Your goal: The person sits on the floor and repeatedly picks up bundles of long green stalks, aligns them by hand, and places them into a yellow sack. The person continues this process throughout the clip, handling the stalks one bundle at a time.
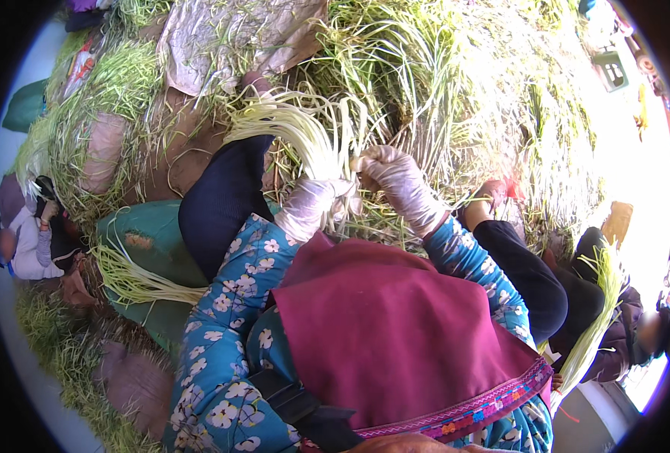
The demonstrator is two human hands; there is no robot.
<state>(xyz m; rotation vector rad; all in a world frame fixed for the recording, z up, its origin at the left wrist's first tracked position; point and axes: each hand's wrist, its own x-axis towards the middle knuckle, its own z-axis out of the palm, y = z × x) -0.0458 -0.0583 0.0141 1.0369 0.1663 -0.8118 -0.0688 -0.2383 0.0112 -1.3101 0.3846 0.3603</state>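
A bundle of pale yellow-green plant stalks [306, 133] stands up out of my left hand [318, 204], which wears a whitish glove and is closed around its lower part. The tops of the stalks bend over to the left. Just right of the bundle, my right hand [389, 170], gloved too, has its fingers curled at the edge of the stalks; its fingertips seem to pinch a stalk. Another bunch of pale stalks [148, 280] lies on a green cushion or sack [137, 232] beside my left arm.
Heaps of loose green stalks [403, 62] cover the ground ahead and to the right. A whitish sheet [227, 39] lies ahead on the left. One person [35, 243] sits far left; another [618, 334] sits close on the right near a long bundle of stalks [592, 323]. A green crate [612, 68] stands far right.
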